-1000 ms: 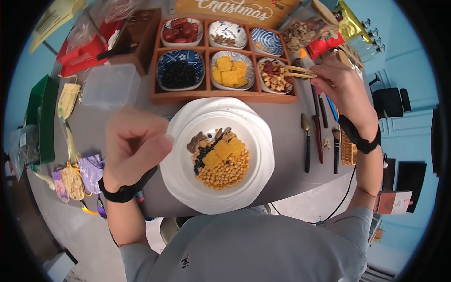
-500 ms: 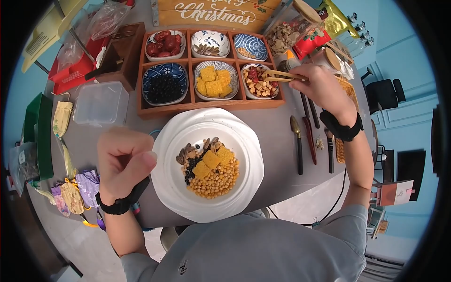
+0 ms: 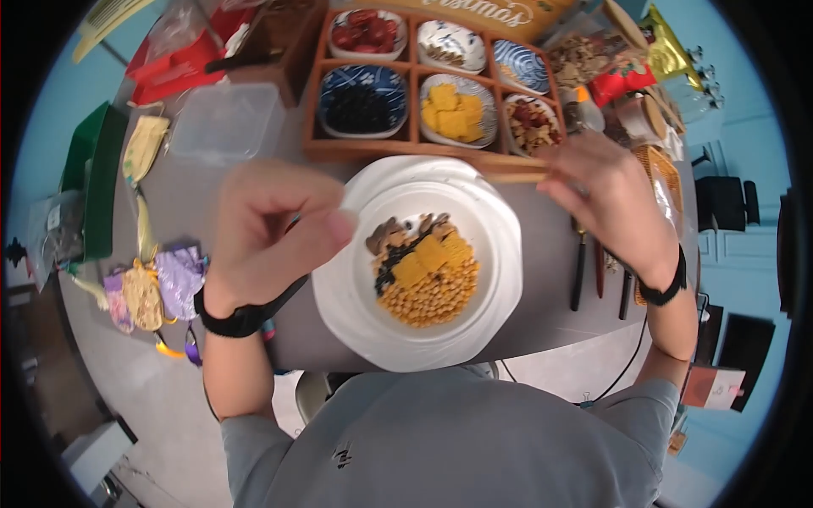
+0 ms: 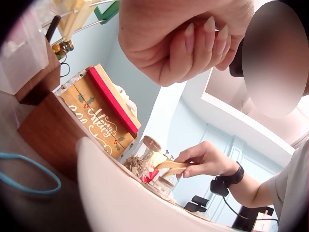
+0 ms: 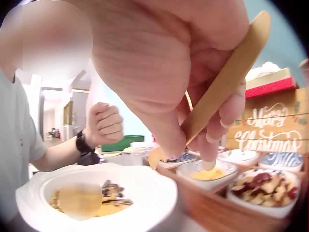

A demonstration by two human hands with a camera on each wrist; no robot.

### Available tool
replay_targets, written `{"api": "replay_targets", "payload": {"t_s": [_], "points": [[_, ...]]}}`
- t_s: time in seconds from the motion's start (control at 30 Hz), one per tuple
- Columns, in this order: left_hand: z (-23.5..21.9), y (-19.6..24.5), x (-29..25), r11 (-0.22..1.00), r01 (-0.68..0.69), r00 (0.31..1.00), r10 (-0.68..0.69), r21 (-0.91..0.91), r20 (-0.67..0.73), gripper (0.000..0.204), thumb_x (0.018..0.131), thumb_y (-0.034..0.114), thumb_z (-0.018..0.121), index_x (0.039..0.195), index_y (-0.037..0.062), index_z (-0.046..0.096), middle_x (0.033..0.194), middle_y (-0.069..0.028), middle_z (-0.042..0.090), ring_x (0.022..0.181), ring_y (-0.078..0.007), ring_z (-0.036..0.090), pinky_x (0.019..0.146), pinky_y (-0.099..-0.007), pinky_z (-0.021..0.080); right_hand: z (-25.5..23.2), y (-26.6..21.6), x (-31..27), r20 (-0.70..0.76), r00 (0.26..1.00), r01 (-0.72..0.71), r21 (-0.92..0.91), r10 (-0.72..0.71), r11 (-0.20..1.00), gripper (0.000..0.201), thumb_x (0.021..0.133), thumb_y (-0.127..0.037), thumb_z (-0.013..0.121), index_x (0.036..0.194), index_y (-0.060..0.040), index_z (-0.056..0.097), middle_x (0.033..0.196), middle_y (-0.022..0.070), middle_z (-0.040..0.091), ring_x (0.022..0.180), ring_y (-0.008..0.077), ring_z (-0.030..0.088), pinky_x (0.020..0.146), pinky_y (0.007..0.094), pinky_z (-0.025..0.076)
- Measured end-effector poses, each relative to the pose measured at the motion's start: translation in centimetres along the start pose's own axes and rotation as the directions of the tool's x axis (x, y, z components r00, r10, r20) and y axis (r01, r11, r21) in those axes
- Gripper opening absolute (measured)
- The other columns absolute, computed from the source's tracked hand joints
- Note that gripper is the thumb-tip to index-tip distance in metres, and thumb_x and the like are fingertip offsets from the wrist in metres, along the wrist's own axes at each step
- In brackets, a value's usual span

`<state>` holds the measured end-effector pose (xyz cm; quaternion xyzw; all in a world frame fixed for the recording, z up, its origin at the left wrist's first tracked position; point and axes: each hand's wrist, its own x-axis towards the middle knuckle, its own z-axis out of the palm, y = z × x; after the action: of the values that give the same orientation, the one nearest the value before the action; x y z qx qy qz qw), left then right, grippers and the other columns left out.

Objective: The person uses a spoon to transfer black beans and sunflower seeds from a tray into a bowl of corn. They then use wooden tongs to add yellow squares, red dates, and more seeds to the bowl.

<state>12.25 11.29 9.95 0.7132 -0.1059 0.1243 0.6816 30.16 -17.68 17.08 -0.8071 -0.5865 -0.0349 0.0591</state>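
Observation:
My right hand (image 3: pixel 597 182) grips a pair of wooden tongs (image 5: pixel 227 79). In the head view the tongs reach left, between the divided wooden tray (image 3: pixel 373 151) and the big white bowl (image 3: pixel 500 271); I cannot tell whether their tips hold anything. Chickpea-like yellow beans (image 3: pixel 436 296), black beans, brown pieces and yellow squares (image 3: pixel 411 269) lie in the bowl. My left hand (image 3: pixel 275 237) is raised at the bowl's left side, its fingers curled into the palm (image 4: pixel 193 48) around nothing visible. Nearest the tongs in the tray is a dish of chopped red-and-cream dried fruit (image 3: pixel 532 127).
Other tray dishes hold red dates (image 3: pixel 368 34), black beans (image 3: pixel 364 106) and yellow squares (image 3: pixel 457 114). A clear plastic box (image 3: pixel 229 123) and small cloth pouches (image 3: pixel 144 292) lie left. Dark-handled tools (image 3: pixel 578 271) and jars (image 3: pixel 639 118) stand right, near a Christmas sign (image 4: pixel 94 116).
My right hand has brought the tongs away from the dried-fruit dish, left and nearer, to the bowl's far right edge. The left hand stays curled beside the bowl. The head view has shifted.

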Motion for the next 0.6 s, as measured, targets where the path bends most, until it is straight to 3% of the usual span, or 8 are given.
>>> {"api": "replay_targets", "payload": {"t_s": [0.1, 0.2, 0.23, 0.6], "points": [[0.7, 0.3, 0.0, 0.998, -0.002, 0.999, -0.001, -0.064, -0.042, 0.038, 0.087, 0.002, 0.066, 0.061, 0.0022, 0.038, 0.056, 0.0011, 0.034, 0.053, -0.0097, 0.03, 0.049, -0.0307, 0.021, 1.2, -3.9, 0.3, 0.079, 0.992, 0.092, 0.066, -0.097, 0.994, 0.029, 0.078, -0.013, 0.079, 0.103, 0.001, 0.07, 0.089, 0.011, 0.067, 0.083, 0.0304, 0.064, 0.072, 0.0414, 0.054], [0.1, 0.1, 0.1, 0.999, -0.012, 1.0, 0.012, -0.043, 0.005, 0.038, 0.088, 0.0, 0.066, 0.061, 0.0023, 0.04, 0.056, 0.0023, 0.037, 0.054, -0.0069, 0.032, 0.049, -0.0284, 0.023, 2.7, -5.6, 0.4, 0.15, 0.978, 0.139, 0.046, -0.144, 0.989, 0.032, 0.077, -0.013, 0.079, 0.105, -0.0021, 0.069, 0.09, 0.0081, 0.066, 0.086, 0.0284, 0.064, 0.071, 0.0406, 0.054], [0.1, 0.1, 0.1, 0.999, -0.009, 1.0, 0.01, -0.052, 0.004, 0.037, 0.089, 0.0, 0.067, 0.061, 0.0024, 0.041, 0.056, 0.0025, 0.037, 0.054, -0.0066, 0.033, 0.049, -0.028, 0.023, 3.3, -5.8, 0.8, 0.051, 0.971, 0.234, -0.018, -0.232, 0.972, 0.025, 0.074, -0.009, 0.067, 0.097, -0.0006, 0.067, 0.082, 0.0061, 0.062, 0.082, 0.0228, 0.063, 0.064, 0.0337, 0.056], [0.1, 0.4, 0.1, 0.997, -0.019, 1.0, 0.02, -0.073, 0.013, 0.036, 0.089, 0.0, 0.066, 0.061, 0.0024, 0.043, 0.056, 0.0026, 0.041, 0.054, -0.005, 0.035, 0.049, -0.0267, 0.025, 4.5, -6.2, 2.4, 0.121, 0.962, 0.254, -0.082, -0.243, 0.964, 0.021, 0.072, -0.008, 0.067, 0.091, -0.0005, 0.065, 0.082, 0.0067, 0.063, 0.085, 0.0227, 0.063, 0.065, 0.0329, 0.056]]}}
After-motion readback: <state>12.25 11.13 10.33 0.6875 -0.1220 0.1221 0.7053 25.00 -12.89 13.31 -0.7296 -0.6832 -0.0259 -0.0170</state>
